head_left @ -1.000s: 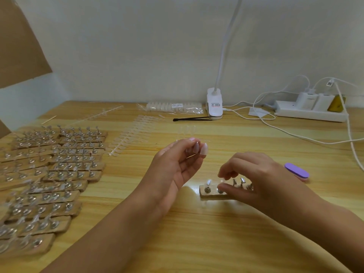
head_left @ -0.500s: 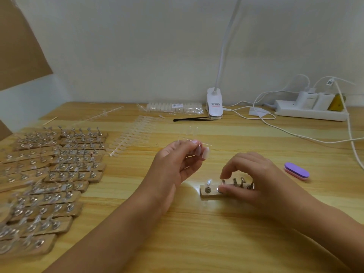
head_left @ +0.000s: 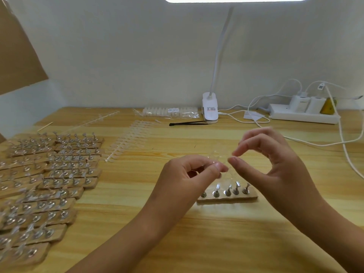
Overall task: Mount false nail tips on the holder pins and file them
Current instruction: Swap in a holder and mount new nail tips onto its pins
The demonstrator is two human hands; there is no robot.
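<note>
- A pale wooden worktop (head_left: 197, 243) stands against a plain white wall.
- At far left lie rows of wooden holder blocks with metal pins (head_left: 51, 174), many already carrying clear tips.
- Near the back, the white label on a clear bag of tips (head_left: 170, 111) and the sticker on a white clip lamp base (head_left: 210, 109) are too small to read.
- The left hand (head_left: 189, 174) pinches a clear strip of false nail tips (head_left: 215, 155), held above the worktop.
- Below it lies a small wooden block with five metal pins (head_left: 226, 196), not yet filled.
- The right hand (head_left: 271, 164) brings thumb and forefinger to the strip's end; blur hides whether they grip a tip.
- The step looks like mounting: next, snap one tip free and press it onto a bare pin.
</note>
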